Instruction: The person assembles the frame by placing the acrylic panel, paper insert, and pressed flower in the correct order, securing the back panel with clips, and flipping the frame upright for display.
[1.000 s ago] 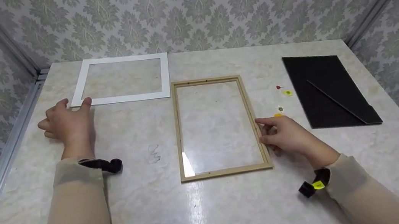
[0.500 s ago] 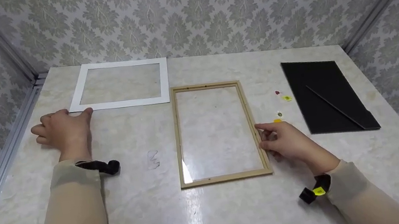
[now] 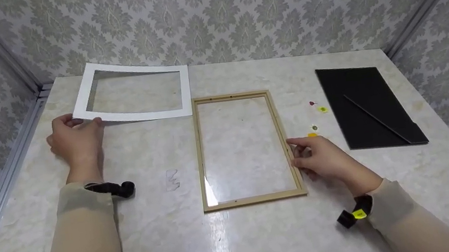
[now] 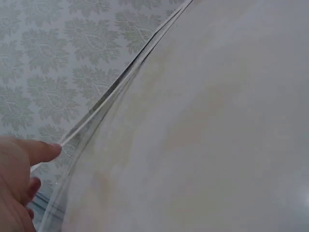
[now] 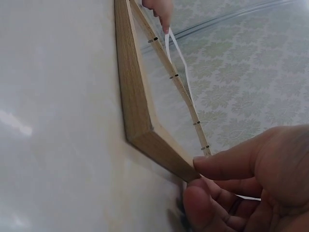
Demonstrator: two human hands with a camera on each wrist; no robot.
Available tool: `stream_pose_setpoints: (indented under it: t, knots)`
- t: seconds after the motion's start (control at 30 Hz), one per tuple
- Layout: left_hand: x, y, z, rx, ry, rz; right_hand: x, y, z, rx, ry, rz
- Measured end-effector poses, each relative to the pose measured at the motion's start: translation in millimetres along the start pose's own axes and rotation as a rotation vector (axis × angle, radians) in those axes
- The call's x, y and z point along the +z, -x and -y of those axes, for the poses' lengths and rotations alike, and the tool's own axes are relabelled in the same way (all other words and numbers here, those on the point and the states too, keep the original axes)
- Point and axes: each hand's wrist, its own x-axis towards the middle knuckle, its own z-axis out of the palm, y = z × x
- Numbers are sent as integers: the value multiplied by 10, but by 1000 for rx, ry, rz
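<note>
At left, a person's left hand [image 3: 77, 141] grips the near left corner of a white rectangular mat [image 3: 185, 90], its left end lifted and bowed, its right end on the pale marbled table [image 3: 157, 243]. Nearer the viewer lies a small clear piece with a jagged edge [image 3: 172, 180]. At centre, a light wooden frame [image 3: 256, 200] lies flat, its far left corner just beside the mat. The right hand [image 3: 323, 154] pinches the frame's right side — thumb and fingertip on the bar. Beyond that hand are small red, yellow and orange pieces [image 3: 322, 109]; farthest right, a black board [image 3: 352, 122].
</note>
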Motion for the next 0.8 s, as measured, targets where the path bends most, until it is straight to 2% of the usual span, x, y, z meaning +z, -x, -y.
stream_pose_setpoints:
  t: [0.07,0.13,0.2,0.23,0.33,0.43,0.6,0.8]
  knots:
    - [32,37,-38,26,272,10,-11,2,-3,-12,4,-2]
    - [42,84,-67,42,542,61,-16,-1,-10,-30,9,-3]
    - [34,115,-70,30,741,108,-15,-9,-18,-41,12,-2]
    - [30,126,-65,24,802,125,-13,-12,-21,-45,14,-1]
    - [2,143,-56,10,929,148,-8,-21,-29,-48,17,-3]
    - [-32,129,-50,0,1019,127,-5,-20,-36,-40,27,-14]
    - [-93,75,-28,-63,1182,97,-9,-21,-40,-50,64,-32]
    - [-114,32,21,-114,1319,92,5,-49,-25,-56,93,-39]
